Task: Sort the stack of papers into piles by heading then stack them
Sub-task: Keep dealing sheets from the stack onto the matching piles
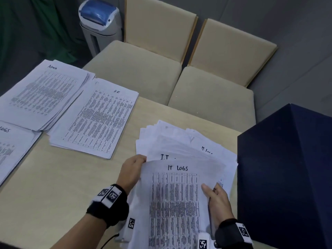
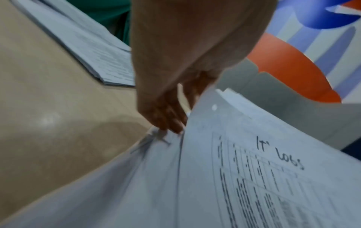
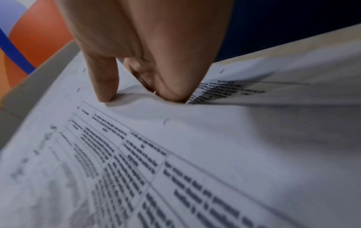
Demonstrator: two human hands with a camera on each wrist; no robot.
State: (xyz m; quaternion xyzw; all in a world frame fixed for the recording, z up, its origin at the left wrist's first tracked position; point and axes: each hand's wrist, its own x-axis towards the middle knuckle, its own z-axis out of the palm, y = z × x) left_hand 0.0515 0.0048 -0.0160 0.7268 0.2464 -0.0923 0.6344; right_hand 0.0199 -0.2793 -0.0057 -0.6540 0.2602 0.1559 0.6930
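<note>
1. Head view: a pale wooden table (image 1: 62,186) fills the lower left, with two beige upholstered chairs (image 1: 161,69) pushed up to its far edge. Behind them sit a white bin with a blue lid (image 1: 99,18), a grey wall and a green cloth (image 1: 45,29) at far left. A dark blue box (image 1: 287,177) stands at the table's right end.
2. Head view, papers: three sorted piles lie at left, the Admin pile (image 1: 46,94), the H.R. pile (image 1: 97,119) overlapping its edge, and an IT Logs pile (image 1: 12,150) cut off by the frame. The unsorted stack (image 1: 179,146), loosely fanned, lies just beside the box.
3. Head view, hands: the left hand (image 1: 133,169) pinches the top left corner of the IT Logs sheet (image 1: 176,203). The right hand (image 1: 217,200) grips its right edge, thumb on top. The sheet is raised over the near part of the stack.
4. Left wrist view: the fingers (image 2: 168,120) curl onto the sheet's (image 2: 254,177) corner with further sheets under them, a detail the head view hides. An orange and blue shape (image 2: 293,69) shows beyond, blurred.
5. Right wrist view: the thumb (image 3: 105,83) presses the printed face (image 3: 175,154) while the curled fingers (image 3: 171,92) tuck under the edge, clamping it. A strip of table edge (image 3: 293,46) and the dark box (image 3: 293,23) lie behind.
</note>
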